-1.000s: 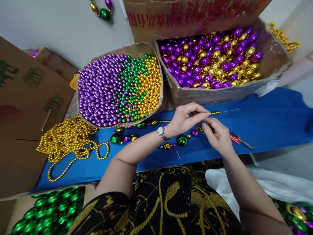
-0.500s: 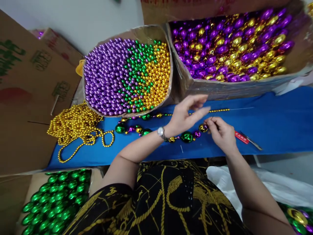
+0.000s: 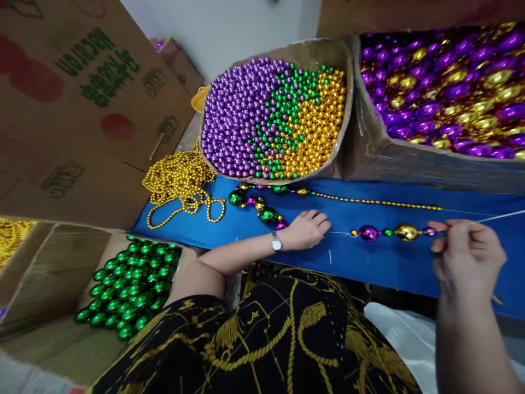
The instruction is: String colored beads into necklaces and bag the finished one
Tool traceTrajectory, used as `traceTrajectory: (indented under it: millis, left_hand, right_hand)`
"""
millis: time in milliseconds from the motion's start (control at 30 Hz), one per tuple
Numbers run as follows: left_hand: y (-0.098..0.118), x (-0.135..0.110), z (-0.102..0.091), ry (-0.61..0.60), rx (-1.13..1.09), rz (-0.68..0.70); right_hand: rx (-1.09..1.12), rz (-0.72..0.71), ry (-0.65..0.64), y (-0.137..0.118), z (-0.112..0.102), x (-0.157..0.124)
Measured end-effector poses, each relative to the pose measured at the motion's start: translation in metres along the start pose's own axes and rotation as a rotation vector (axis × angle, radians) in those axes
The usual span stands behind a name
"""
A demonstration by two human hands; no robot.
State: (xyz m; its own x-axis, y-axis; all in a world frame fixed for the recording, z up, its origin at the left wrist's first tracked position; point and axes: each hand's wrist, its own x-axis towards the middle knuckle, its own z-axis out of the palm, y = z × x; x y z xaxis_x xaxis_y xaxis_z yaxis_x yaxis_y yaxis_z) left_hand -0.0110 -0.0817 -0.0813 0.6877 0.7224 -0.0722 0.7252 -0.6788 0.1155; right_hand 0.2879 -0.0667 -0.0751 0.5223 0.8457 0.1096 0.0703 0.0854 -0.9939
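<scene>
My left hand (image 3: pixel 308 230), a watch on its wrist, is closed over a strand of beads low above the blue cloth. Large green, purple and gold beads (image 3: pixel 268 215) of the strand lie to its left, and a bare stretch of string runs out to its right. Farther along, purple and gold beads (image 3: pixel 407 232) hang in a straight line toward my right hand (image 3: pixel 470 251). Its fingers pinch the strand's end beside a small purple bead (image 3: pixel 430 232). A pale thin line (image 3: pixel 504 216) extends from there to the right edge; whether it is thread or needle is unclear.
Behind the blue cloth (image 3: pixel 369 273) stand a box of small beads (image 3: pixel 241 120) and a box of large purple and gold beads (image 3: pixel 455 93). A heap of gold bead chain (image 3: pixel 176 178) lies left. Green beads (image 3: pixel 131 284) fill a lower box. A thin gold strand (image 3: pixel 377 203) crosses the cloth.
My right hand has moved right, drawing beads out in a line. My left hand has come down from the air and closed on the strand. The view has turned left.
</scene>
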Motion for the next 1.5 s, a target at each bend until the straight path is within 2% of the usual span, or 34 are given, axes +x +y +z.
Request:
traceTrajectory:
  millis: [133, 200, 267, 333, 433, 500, 567, 700, 800, 933, 1100, 1233, 1400, 1500]
  left_hand:
    - [-0.010, -0.016, -0.015, -0.038, -0.008, 0.007]
    - [-0.011, -0.019, -0.021, -0.069, -0.006, -0.030]
    - [-0.008, -0.015, -0.023, -0.056, -0.045, -0.079]
    - [-0.001, -0.003, -0.021, 0.029, -0.185, -0.055]
    - [0.018, 0.026, -0.011, 0.182, -0.503, 0.084]
    - [0.029, 0.045, -0.003, 0.194, -0.657, 0.135]
    - [0.035, 0.057, 0.004, 0.149, -0.717, 0.120]
    - [0.032, 0.059, 0.008, 0.061, -0.611, 0.040]
    - [0.026, 0.054, 0.003, -0.004, -0.461, 0.016]
    - [0.021, 0.053, -0.010, -0.056, -0.270, -0.008]
    - [0.014, 0.050, -0.014, -0.081, -0.094, -0.006]
    - [0.008, 0.042, -0.007, -0.090, -0.049, -0.010]
    - [0.000, 0.034, -0.001, -0.132, 0.016, -0.003]
    - [0.003, 0.030, -0.002, -0.149, 0.024, 0.004]
  right_hand:
    - [0.039, -0.026, 0.079, 0.005, 0.007, -0.014]
    - [0.021, -0.021, 0.013, 0.005, 0.014, -0.027]
    - [-0.014, 0.010, -0.136, 0.004, 0.024, -0.042]
    - [-0.039, 0.017, -0.256, 0.002, 0.035, -0.057]
    - [-0.026, -0.003, -0.362, -0.002, 0.049, -0.071]
    - [-0.001, -0.015, -0.358, -0.004, 0.052, -0.072]
    - [0.026, -0.017, -0.291, -0.005, 0.049, -0.065]
    - [0.131, 0.014, -0.073, -0.004, 0.035, -0.043]
    - [0.174, 0.053, -0.014, -0.001, 0.031, -0.035]
    - [0.170, 0.061, 0.061, 0.001, 0.040, -0.045]
    - [0.256, 0.093, -0.017, -0.002, 0.044, -0.048]
    - [0.355, 0.100, 0.092, 0.000, 0.028, -0.025]
    - [0.335, 0.173, 0.129, 0.001, 0.006, 0.000]
    - [0.337, 0.191, 0.171, -0.004, -0.005, 0.011]
